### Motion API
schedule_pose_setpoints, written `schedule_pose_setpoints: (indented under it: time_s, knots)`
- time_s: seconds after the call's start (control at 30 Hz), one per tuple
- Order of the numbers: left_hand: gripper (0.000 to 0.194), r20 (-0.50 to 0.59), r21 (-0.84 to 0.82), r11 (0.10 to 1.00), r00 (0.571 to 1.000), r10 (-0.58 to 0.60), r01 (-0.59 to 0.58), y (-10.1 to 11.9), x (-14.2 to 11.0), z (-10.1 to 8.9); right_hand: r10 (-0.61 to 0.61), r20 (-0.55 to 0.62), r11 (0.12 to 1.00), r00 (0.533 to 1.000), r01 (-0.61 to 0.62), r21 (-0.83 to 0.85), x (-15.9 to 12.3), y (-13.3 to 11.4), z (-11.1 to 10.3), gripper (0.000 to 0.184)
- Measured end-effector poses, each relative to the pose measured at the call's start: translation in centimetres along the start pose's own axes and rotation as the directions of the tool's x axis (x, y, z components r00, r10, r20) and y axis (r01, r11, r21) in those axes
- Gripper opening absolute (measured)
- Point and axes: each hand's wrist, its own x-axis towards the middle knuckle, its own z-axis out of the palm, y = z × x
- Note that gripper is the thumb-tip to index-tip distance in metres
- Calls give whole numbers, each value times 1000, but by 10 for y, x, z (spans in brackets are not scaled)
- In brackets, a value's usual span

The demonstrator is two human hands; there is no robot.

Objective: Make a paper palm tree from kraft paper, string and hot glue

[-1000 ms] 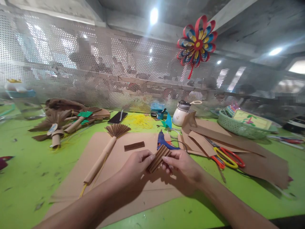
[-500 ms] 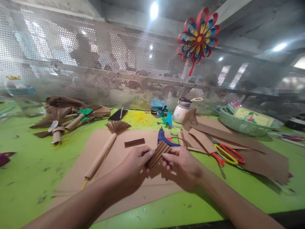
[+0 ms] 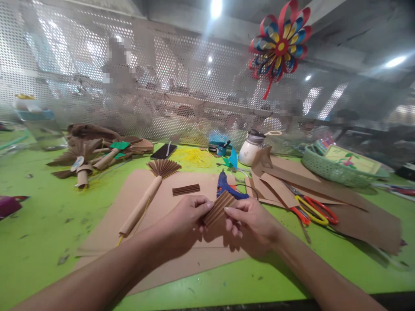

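Observation:
Between my two hands is a small pleated piece of brown paper (image 3: 219, 209), tilted, its folds partly spread. My left hand (image 3: 189, 214) pinches its left edge between thumb and fingers. My right hand (image 3: 254, 218) pinches the right edge, thumb on top. Just behind the paper lies a blue glue gun (image 3: 227, 185). A second pleated strip (image 3: 186, 190) rests flat on the brown paper sheet (image 3: 181, 265) beneath my hands. To the left, a rolled paper tube (image 3: 141, 207) lies on that sheet, with a pleated paper fan (image 3: 164, 167) at its upper end.
Scissors with yellow and orange handles (image 3: 313, 210) lie on brown paper pieces (image 3: 369, 220) at right. Behind are a green basket (image 3: 340, 170), a white jar (image 3: 250, 151), yellow shreds (image 3: 193, 157) and a phone (image 3: 164, 151). Paper figures (image 3: 82, 166) sit at left on the green table (image 3: 39, 259).
The whole view has shifted slightly, so things on the table appear a little further right. Both hands keep their pinch on the pleated paper, which looks spread a bit wider.

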Motion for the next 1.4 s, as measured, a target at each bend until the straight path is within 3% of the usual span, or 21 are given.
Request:
schedule_pose_setpoints:
  time_s: [0.13,0.33,0.47,0.67,1.1,1.23,1.3,1.4]
  knots:
    - [32,-3,36,999,1000,25,-24,-1,1,-2,-7,-2,1000,1000,7,12,0,-1,-1,32]
    - [23,-77,255,960,987,142,-118,-9,12,-13,3,37,1000,999,-4,15,-2,-2,2,31]
    - [15,-105,242,954,972,210,-180,-11,13,-15,7,66,999,998,-9,32,-3,2,2,28]
    - [18,-81,210,941,955,287,-265,-12,9,-11,-15,65,994,998,7,112,0,7,-1,23]
    - [19,-100,341,920,965,241,-194,-9,10,-13,13,29,994,999,-16,109,-1,7,2,22]
    - [19,-96,344,915,961,260,-213,-9,12,-14,26,26,999,999,-27,40,1,8,-1,28]
    - [18,-87,368,906,962,258,-210,-9,12,-15,41,9,996,999,-41,-85,1,4,-3,34]
    - [18,-74,476,864,971,227,-166,-10,7,-13,-54,-142,942,988,3,-336,0,-4,-11,43]
